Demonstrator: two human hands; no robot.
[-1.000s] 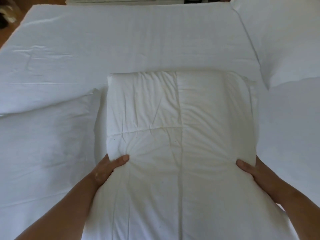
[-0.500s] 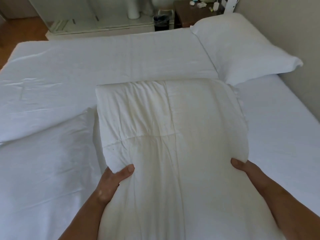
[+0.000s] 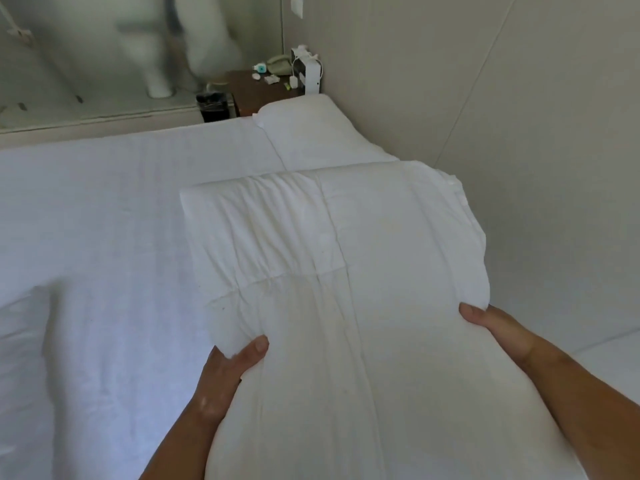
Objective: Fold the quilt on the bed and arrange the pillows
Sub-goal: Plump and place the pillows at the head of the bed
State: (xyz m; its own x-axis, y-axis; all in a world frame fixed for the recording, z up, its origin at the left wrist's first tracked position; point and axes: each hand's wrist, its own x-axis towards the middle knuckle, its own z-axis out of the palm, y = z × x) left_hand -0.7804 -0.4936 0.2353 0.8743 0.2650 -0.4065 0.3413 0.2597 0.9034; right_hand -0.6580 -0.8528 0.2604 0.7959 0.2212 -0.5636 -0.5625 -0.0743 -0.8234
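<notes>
- The folded quilt (image 3: 332, 271) is gripped at centre frame, its edges pinched by the left hand (image 3: 228, 368) and right hand (image 3: 491, 327), over the bed (image 3: 104, 220).
- Folds could be lost if either grip slackens before it is set down.

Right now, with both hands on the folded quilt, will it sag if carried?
Probably soft, not stiff: the folded quilt dents where the left hand and right hand grip it. Likely light for its bulk, being puffy. Loose layers at its far corner may slip open.
</notes>
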